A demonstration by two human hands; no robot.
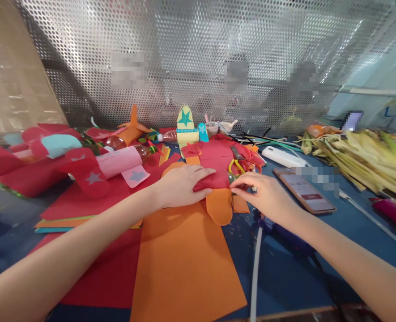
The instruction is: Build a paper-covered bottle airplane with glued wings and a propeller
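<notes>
A plastic bottle wrapped in red paper (pixel 219 178) lies across the middle, its greenish clear end showing at the right. My left hand (pixel 186 185) holds it from the left, fingers along the top and thumb at the near side. A rounded orange paper wing (pixel 219 208) sticks out toward me from under the wrap. My right hand (pixel 261 192) pinches the wrapped bottle at its right end, by the wing's corner; the exact grip is hard to see. Below lies a sheet of orange paper (pixel 184 268). Scissors with yellow handles (pixel 236 166) lie just behind.
Paper-covered bottle planes, one with a pink body (pixel 120 161), crowd the left over stacked coloured paper (pixel 73 203). At right are a phone (pixel 305 190), a white device (pixel 281 156), dry husks (pixel 362 156) and a blue glue gun (pixel 288 235). Perforated metal (pixel 191 58) stands behind.
</notes>
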